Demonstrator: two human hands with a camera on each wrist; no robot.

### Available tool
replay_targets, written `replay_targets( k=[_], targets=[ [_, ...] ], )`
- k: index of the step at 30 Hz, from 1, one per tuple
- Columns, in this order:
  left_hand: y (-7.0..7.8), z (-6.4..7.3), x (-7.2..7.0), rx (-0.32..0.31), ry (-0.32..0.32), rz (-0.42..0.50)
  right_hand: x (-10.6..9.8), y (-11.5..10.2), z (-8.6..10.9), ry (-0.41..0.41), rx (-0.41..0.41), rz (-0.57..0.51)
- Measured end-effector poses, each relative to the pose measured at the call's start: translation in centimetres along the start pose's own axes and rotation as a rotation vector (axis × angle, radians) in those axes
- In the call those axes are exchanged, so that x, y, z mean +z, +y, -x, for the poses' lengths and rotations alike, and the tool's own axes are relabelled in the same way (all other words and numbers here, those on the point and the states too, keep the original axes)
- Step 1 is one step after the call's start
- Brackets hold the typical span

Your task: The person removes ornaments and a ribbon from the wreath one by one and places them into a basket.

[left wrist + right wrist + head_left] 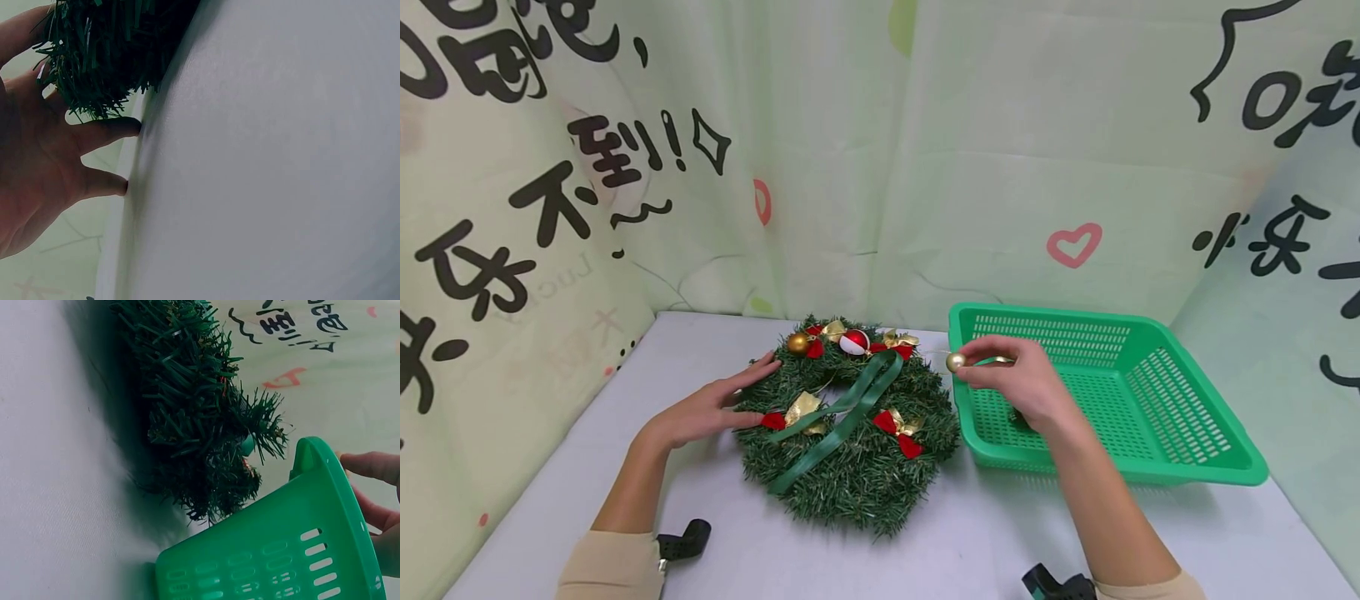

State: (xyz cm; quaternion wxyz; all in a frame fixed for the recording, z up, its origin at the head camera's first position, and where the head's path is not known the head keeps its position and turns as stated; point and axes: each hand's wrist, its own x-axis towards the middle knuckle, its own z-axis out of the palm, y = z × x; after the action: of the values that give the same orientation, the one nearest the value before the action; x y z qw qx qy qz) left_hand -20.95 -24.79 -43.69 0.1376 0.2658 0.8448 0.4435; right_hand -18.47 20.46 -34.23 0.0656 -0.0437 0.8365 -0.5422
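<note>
A green tinsel wreath [868, 496] lies on the white table. It carries red and gold bows [901, 429], a red-and-white ball [854, 342], a gold ball [797, 343] and a loose dark green ribbon [850, 417]. At the wreath's left edge my left hand [703, 410] rests with fingers spread; the left wrist view shows two fingertips [125, 127] down at the tabletop beside the tinsel. My right hand [1026, 379] pinches a small pale gold ball [956, 362] above the basket's left rim. In the right wrist view the basket wall hides that ball.
A green plastic basket [1206, 400] stands right of the wreath, close to its edge. A dark item [1018, 419] inside it is partly hidden by my right hand. Printed curtains [880, 167] hang behind and beside the table [715, 517].
</note>
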Motion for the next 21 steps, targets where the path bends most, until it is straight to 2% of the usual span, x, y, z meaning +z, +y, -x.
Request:
replay_targets(
  k=[8,15,21],
  targets=[
    [0.0,0.0,0.0,-0.009,0.001,0.004,-1.1,0.8,0.1,0.029,0.023,-0.001],
    [-0.1,0.0,0.0,-0.017,0.001,0.003,-2.4,1.5,0.7,0.071,0.057,0.046],
    [0.0,0.1,0.0,-0.010,0.001,-0.009,-3.1,2.1,0.9,0.076,0.078,0.006]
  ],
)
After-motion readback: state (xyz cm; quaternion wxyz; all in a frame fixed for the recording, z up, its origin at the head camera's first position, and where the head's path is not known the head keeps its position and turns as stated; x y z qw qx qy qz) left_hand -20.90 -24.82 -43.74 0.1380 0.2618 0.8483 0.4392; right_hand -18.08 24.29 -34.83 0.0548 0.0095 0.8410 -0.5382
